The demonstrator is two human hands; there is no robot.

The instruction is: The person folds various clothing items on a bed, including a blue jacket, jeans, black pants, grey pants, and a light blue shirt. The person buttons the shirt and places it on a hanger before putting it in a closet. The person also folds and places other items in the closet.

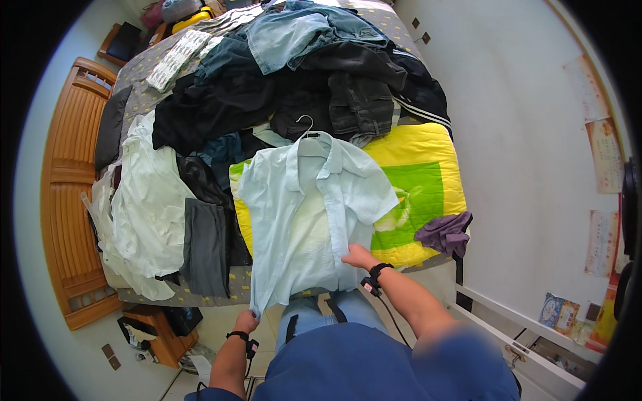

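A light blue short-sleeved shirt [271, 215] lies spread on the bed with its front unbuttoned. The hook of a clothes hanger [305, 120] sticks out above its collar, and the hanger's shoulders sit inside the shirt. My left hand [247, 321] pinches the shirt's lower left corner beyond the bed's edge. With its fingers closed on the front edge, my right hand [360, 257] grips the shirt at the right, lower down the placket. Beneath the shirt is a yellow and green quilted pad [421, 185].
White garments [150, 200] and folded grey trousers [205, 245] lie to the left. Black clothes [215, 100] and jeans [291, 40] are heaped farther back. A crumpled purple cloth [444, 233] rests at the pad's right corner. A wooden headboard [80, 190] stands at left.
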